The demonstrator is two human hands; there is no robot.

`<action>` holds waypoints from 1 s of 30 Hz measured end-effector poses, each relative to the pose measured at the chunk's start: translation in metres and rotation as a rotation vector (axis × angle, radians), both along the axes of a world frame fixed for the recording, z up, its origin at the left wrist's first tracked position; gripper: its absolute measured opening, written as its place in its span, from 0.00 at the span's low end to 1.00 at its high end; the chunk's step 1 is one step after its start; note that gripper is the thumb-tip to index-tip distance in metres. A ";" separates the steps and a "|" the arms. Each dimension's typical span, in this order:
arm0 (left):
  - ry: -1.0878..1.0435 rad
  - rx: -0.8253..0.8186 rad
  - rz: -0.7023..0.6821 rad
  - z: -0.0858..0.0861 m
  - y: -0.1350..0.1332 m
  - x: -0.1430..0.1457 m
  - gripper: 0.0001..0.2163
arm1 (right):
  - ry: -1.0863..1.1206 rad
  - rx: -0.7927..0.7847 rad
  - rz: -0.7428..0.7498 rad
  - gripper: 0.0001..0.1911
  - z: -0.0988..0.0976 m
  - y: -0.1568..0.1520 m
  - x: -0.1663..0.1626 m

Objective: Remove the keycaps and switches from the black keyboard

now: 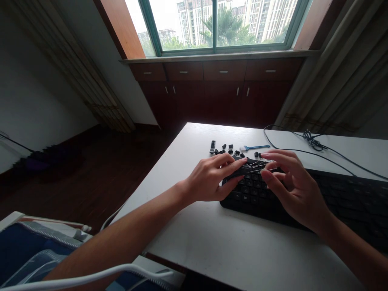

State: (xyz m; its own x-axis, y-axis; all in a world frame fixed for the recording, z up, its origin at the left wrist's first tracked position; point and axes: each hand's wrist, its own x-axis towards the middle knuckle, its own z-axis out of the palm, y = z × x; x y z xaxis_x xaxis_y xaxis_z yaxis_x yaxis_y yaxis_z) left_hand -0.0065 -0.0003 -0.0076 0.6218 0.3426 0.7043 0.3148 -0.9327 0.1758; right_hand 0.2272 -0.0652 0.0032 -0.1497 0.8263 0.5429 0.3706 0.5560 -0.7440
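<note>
My left hand (212, 176) is closed around the black handle of what looks like a wire keycap puller (250, 167), its thin metal wires pointing right. My right hand (295, 184) meets the wire ends, thumb and fingertips curled close about them. Both hands are above the left end of a black keyboard (245, 198) on the white table. Part of the keyboard is hidden under the hands. Behind it lie several loose black keycaps (230, 147), some partly covered by my left fingers.
A small blue brush (257, 147) with pale bristles lies behind the keyboard. A dark cable (312, 140), partly bundled, runs along the back right of the white table (188, 234). At lower left, a white tube-like bar (100, 273) crosses beneath my left forearm.
</note>
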 end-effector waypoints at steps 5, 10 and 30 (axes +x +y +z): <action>-0.038 -0.034 -0.014 0.004 -0.003 0.002 0.21 | -0.028 0.006 -0.002 0.23 -0.001 0.002 0.000; -0.119 -0.183 -0.107 0.006 -0.004 0.003 0.22 | -0.059 0.032 -0.034 0.19 0.001 0.002 0.000; -0.055 -0.888 -0.268 0.013 -0.013 0.006 0.20 | 0.001 0.017 -0.052 0.05 0.004 -0.001 0.001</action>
State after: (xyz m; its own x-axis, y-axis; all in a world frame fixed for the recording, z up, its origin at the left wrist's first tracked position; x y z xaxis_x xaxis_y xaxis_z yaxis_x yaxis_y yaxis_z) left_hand -0.0007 -0.0131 0.0053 0.7318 0.6199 0.2831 0.0784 -0.4893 0.8686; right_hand 0.2284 -0.0665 0.0071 -0.1062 0.8235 0.5573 0.3985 0.5487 -0.7349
